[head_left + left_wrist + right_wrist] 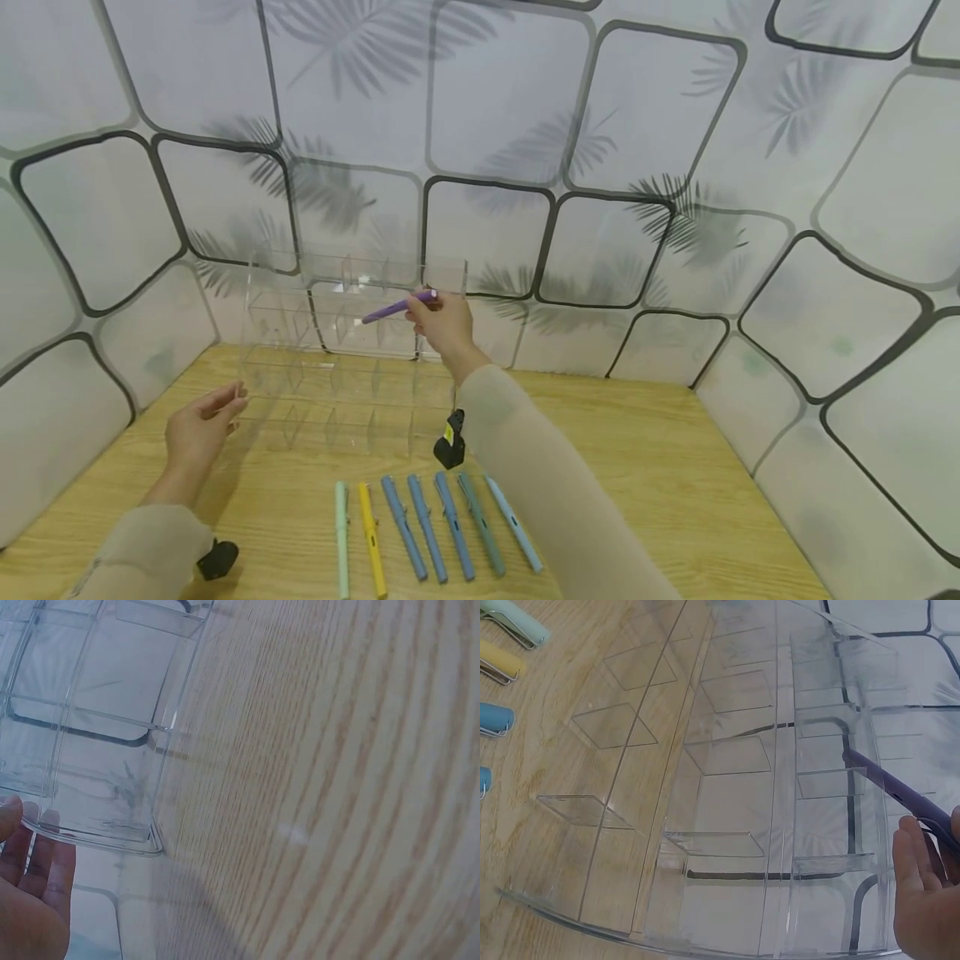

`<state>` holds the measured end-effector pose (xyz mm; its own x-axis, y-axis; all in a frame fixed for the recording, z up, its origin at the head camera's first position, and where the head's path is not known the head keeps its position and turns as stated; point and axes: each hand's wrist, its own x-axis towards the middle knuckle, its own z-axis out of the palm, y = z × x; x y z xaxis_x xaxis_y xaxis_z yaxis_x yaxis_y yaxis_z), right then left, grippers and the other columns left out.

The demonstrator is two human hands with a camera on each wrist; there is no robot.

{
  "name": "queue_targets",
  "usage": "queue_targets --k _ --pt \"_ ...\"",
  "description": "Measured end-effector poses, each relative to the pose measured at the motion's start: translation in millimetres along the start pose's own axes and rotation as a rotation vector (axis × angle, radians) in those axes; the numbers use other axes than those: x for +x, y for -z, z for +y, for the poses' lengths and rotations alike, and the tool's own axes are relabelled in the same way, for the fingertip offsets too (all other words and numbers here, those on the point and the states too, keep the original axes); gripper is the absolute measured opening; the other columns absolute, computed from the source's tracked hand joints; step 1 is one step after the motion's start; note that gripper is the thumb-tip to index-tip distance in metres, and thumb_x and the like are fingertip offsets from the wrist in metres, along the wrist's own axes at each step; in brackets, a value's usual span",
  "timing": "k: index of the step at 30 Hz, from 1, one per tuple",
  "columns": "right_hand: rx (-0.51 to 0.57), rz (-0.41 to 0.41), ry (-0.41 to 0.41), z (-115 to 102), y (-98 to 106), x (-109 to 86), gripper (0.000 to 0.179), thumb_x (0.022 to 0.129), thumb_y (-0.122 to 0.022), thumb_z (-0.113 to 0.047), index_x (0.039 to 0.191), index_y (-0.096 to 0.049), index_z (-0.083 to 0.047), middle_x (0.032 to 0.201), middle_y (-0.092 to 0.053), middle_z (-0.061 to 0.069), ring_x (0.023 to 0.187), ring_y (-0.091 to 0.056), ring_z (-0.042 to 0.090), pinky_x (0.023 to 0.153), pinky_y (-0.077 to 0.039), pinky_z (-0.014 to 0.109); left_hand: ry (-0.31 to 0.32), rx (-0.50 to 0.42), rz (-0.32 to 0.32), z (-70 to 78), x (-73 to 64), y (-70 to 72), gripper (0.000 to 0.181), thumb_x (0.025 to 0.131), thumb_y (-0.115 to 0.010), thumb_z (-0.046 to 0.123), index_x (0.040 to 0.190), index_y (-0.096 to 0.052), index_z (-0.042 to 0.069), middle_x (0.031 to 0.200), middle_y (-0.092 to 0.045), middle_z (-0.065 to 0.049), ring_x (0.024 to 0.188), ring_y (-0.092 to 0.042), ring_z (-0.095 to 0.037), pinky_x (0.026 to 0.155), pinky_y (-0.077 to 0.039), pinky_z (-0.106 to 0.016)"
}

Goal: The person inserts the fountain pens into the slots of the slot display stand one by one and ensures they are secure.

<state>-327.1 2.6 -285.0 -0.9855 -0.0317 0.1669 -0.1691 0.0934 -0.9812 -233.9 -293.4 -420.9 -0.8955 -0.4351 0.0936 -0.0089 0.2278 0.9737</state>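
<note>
In the head view my right hand [446,325] pinches a purple pen [390,310] with a clip. The pen slants in front of the upper tiers of a clear acrylic tiered rack [352,364]. The right wrist view has the pen [896,787] beside the rack's upper dividers; whether it touches them I cannot tell. My left hand [201,425] grips the rack's left side edge. In the left wrist view its thumb and fingers [39,866] lie on either side of that clear panel [105,841].
Before the rack, a row of pens lies on the wooden table [637,483]: a mint pen [342,533], a yellow pen [371,537], several blue pens [429,529] and a dark green pen [482,525]. Patterned curtains [502,242] surround the table.
</note>
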Motion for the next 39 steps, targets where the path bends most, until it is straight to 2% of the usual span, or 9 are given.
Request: queue_targets --k 5,9,14,22,29,35,39 --pt "-0.094 -0.008 0.016 -1.6 -3.2 -1.2 0.016 0.088 -0.071 -0.015 0.099 -0.071 -0.004 0.084 -0.07 0.007 0.074 -0.067 0.016 0.068 -0.059 0.027 -0.01 0.019 0.011 -0.9 0.4 -0.3 0.05 0.093 -0.064 0.022 0.133 -0.049 -0.005 0.106 -0.061 0.023 0.075 -0.053 0.017 0.069 -0.053 -0.011" --pt "-0.133 -0.009 0.029 -1.4 -4.8 -1.6 0.016 0.088 -0.071 -0.016 0.099 -0.072 -0.005 0.081 -0.068 0.004 0.073 -0.064 0.015 0.063 -0.057 0.021 -0.025 -0.001 0.013 -1.0 0.8 -0.7 0.049 0.093 -0.064 0.019 0.133 -0.049 -0.005 0.099 -0.061 0.027 0.076 -0.054 0.017 0.069 -0.053 -0.011" --pt "-0.15 -0.013 0.038 -2.6 -5.2 -3.1 0.016 0.089 -0.07 -0.016 0.1 -0.072 -0.005 0.082 -0.068 0.004 0.074 -0.064 0.015 0.063 -0.057 0.021 -0.024 -0.015 0.015 -1.4 0.6 -0.5 0.048 0.093 -0.064 0.019 0.132 -0.05 -0.005 0.09 -0.06 0.032 0.075 -0.055 0.016 0.067 -0.053 -0.011" --pt "-0.142 -0.035 0.021 -3.8 -5.9 -4.0 0.024 0.088 -0.07 -0.009 0.111 -0.066 -0.003 0.092 -0.067 0.007 0.078 -0.066 0.017 0.067 -0.059 0.026 -0.043 -0.027 0.002 -3.0 1.3 1.2 0.044 0.093 -0.064 0.019 0.129 -0.054 -0.003 0.086 -0.06 0.034 0.076 -0.056 0.016 0.067 -0.053 -0.01" --pt "-0.133 -0.046 0.032 -0.7 -6.5 -3.7 0.025 0.088 -0.069 -0.005 0.113 -0.067 -0.002 0.093 -0.067 0.006 0.079 -0.067 0.016 0.068 -0.059 0.026 -0.026 -0.027 0.015 -3.3 2.4 -0.7 0.048 0.092 -0.066 0.019 0.13 -0.051 -0.007 0.087 -0.061 0.033 0.075 -0.055 0.016 0.067 -0.054 -0.011" --pt "-0.119 -0.092 0.031 0.2 -5.0 -5.9 0.028 0.091 -0.065 -0.007 0.119 -0.065 -0.003 0.1 -0.065 0.008 0.091 -0.067 0.022 0.077 -0.058 0.033 -0.028 0.002 0.017 -2.7 1.9 -0.9 0.049 0.093 -0.065 0.02 0.131 -0.05 -0.007 0.091 -0.061 0.03 0.074 -0.055 0.017 0.066 -0.054 -0.011" --pt "-0.112 -0.108 0.025 0.0 -5.5 -5.6 0.031 0.093 -0.063 -0.008 0.123 -0.062 -0.004 0.106 -0.064 0.011 0.096 -0.066 0.025 0.075 -0.058 0.03 -0.03 0.006 0.019 -2.5 1.5 -0.7 0.049 0.093 -0.065 0.019 0.131 -0.05 -0.007 0.092 -0.061 0.031 0.074 -0.054 0.017 0.067 -0.054 -0.011"
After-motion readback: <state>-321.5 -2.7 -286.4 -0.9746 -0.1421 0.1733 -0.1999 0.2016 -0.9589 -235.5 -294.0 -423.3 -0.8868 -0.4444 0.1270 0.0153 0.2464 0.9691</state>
